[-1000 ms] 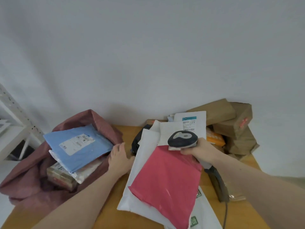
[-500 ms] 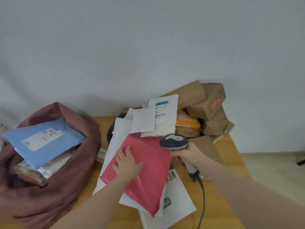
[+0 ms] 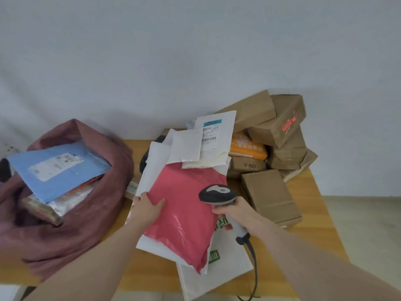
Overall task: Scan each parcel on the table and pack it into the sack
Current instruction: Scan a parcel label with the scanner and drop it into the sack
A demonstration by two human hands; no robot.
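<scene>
In the middle of the frame, a red parcel [image 3: 186, 205] lies on top of a big white parcel [image 3: 156, 170] on the wooden surface [image 3: 321, 213]. The left hand [image 3: 147, 206] holds the left edge of the red parcel, with the thumb on top and the fingers curled at the edge. The right hand [image 3: 233, 208] is wrapped around the handle of a scanner [image 3: 217, 194], and the scanner's dark head sits over the right side of the red parcel. A dark cord [image 3: 253, 268] hangs from the handle toward the bottom of the frame. At the left, the dark red sack [image 3: 86, 213] stands open with a blue parcel [image 3: 58, 168] on top inside it. At the upper right, brown boxes [image 3: 277, 131] are piled up against the wall.
</scene>
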